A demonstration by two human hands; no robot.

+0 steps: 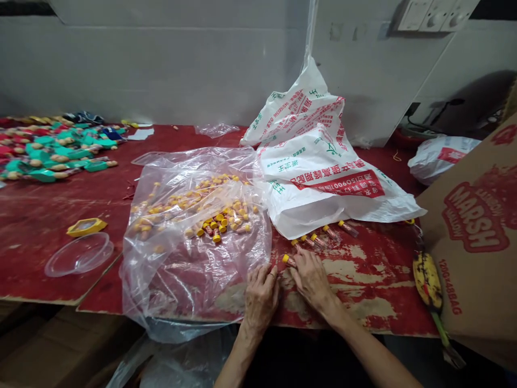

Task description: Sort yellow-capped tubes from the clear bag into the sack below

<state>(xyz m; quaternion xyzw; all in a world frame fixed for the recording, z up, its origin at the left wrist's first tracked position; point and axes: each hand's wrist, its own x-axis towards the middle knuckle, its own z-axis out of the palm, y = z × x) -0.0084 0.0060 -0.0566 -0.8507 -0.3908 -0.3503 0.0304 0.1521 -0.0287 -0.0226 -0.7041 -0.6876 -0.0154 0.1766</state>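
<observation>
Now, far out at nine o'clock, a heap of green and red toy figures (52, 151) lies on the red surface (48, 215). Closer in, at about eight o'clock from the middle of the view, a yellow hexagonal lid (86, 227) sits just above a clear plastic bowl (79, 254), the two nearly touching.

On to the centre: a big clear plastic bag (189, 253) is spread flat, with a scatter of small yellow-capped tubes (202, 213) inside it, thickest toward twelve o'clock of the bag.

At the bag's four o'clock corner, the left hand (260, 296) rests palm down on the surface, fingers curled loosely with the tips on the bag's edge, gripping nothing that shows. Right beside it, the right hand (311, 280) lies flat too, fingers stretched toward eleven o'clock and touching one yellow-capped tube (288, 261) on the surface; whether they pinch it or merely press on it, I cannot tell.

Just past those fingers, at one o'clock, a short row of loose tubes (323, 237) peeks out from under a white printed sack (323, 178).

Over at three o'clock, a spotted banana (427, 280) lies by the surface's edge, touching a brown cardboard box (476, 242).
</observation>
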